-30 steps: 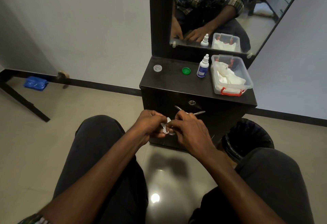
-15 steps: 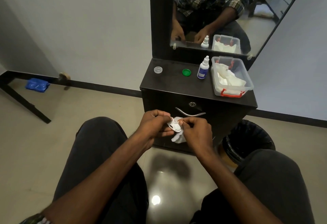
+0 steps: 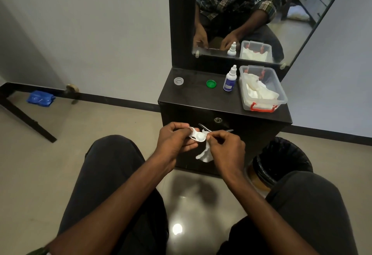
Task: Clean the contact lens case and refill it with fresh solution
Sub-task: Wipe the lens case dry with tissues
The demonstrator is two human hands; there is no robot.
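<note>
Holding the case point(image 3: 196, 137) between both hands, the person sits facing the cabinet point(image 3: 201, 97), with the work in the air in front of the drawer and above the knees. The left hand point(image 3: 175, 141) grips the case's left end, fingers curled over it. The right hand point(image 3: 223, 144) pinches a tissue point(image 3: 204, 155) at the case's right end, with most of the tissue hanging below the fingers. The case's long axis runs left to right between the hands, and one open well faces up, just beside the right fingertips point(image 3: 208, 137). That well lies to the left of the tissue pinch, so the right hand is the nearer one for wiping it.

Against half a second ago, the case is more exposed: the well now shows clearly, and the tissue hangs lower. A second ago both hands were bunched tight over the case, hiding most of it.

Two caps, one clear point(image 3: 179, 81) and one green point(image 3: 211, 83), lie on the cabinet top. The bottle point(image 3: 230, 79) stands capped beside the tissue box point(image 3: 281, 93), so by my judgement refilling has not yet begun.
</note>
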